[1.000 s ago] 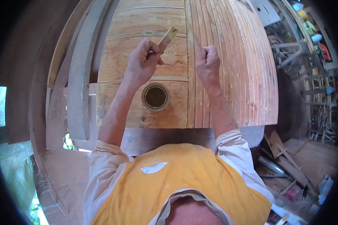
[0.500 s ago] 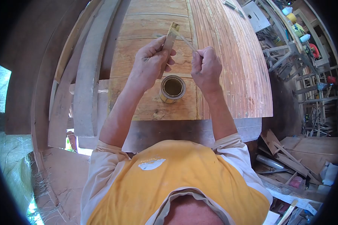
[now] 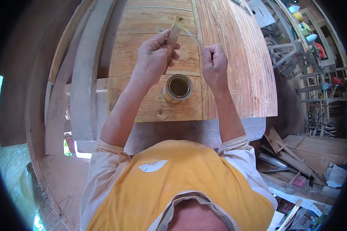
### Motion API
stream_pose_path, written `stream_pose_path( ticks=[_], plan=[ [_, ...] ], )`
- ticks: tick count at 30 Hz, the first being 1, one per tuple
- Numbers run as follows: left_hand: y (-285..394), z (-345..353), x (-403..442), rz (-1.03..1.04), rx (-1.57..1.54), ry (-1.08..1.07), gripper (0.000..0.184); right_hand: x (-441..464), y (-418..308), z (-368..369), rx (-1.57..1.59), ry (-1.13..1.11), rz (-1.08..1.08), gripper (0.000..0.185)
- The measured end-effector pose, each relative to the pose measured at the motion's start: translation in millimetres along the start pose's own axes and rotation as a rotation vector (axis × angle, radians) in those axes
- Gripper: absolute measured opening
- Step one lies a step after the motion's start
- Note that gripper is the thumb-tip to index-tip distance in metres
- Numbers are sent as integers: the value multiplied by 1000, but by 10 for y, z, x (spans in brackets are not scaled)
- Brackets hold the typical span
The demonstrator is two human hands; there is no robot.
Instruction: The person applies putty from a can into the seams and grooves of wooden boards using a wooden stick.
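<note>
My left hand (image 3: 152, 57) is closed around a flat strip (image 3: 173, 35), which looks like a wooden putty spreader. It points up and away from me, with yellowish paste on its far end. My right hand (image 3: 215, 63) pinches a thin pale stick (image 3: 192, 35). The far end of this stick touches or crosses the strip close to the paste; I cannot tell which. Below and between the hands, an uncovered tin can (image 3: 169, 95) stands upright, its inside dark brown. Under it lies a wooden panel (image 3: 150, 109) with yellowish filler marks.
A ribbed wooden panel (image 3: 241, 77) adjoins on the right. Long boards (image 3: 85, 77) lean at the left. Wood scraps (image 3: 285, 154) are piled at lower right, and bottles (image 3: 311, 37) stand on a cluttered rack at upper right.
Both hands have shifted slightly up in view, and the right hand slightly right. The thin stick has slid a little along the strip's pasted end. The camera view has shifted slightly.
</note>
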State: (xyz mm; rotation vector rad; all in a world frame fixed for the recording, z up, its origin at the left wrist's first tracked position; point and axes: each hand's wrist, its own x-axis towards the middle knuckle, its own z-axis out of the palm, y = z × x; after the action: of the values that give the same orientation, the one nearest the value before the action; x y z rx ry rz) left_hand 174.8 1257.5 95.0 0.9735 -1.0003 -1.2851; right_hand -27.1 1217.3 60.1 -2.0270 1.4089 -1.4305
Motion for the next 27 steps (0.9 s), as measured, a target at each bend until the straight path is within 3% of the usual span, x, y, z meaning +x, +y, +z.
stream_pose_path(
  ticks=[5, 11, 14, 17, 20, 23, 26, 27],
  plan=[
    [-82, -47, 6, -23, 56, 6, 45, 21, -44, 27, -148, -89, 78, 23],
    [-114, -99, -12, -23, 19, -15, 45, 145, 48, 85, -208, -49, 128, 25],
    [-60, -45, -64, -22, -14, 6, 44, 171, 40, 39, -63, -4, 145, 26],
    [-120, -98, -13, -21, 3, 30, 42, 78, -104, 30, -159, -133, 105, 27],
    [-147, -57, -42, -22, 10, 8, 41, 86, 37, 119, -393, -19, 11, 28],
    [-130, -4, -90, -29, 103, 41, 39, 223, 262, 66, -162, 15, 92, 28],
    [-229, -140, 30, 11, 116, 114, 40, 189, -55, -122, -106, -15, 244, 27],
    [-251, -138, 62, 47, 170, 124, 40, 120, -168, -136, -173, -39, 195, 26]
  ],
)
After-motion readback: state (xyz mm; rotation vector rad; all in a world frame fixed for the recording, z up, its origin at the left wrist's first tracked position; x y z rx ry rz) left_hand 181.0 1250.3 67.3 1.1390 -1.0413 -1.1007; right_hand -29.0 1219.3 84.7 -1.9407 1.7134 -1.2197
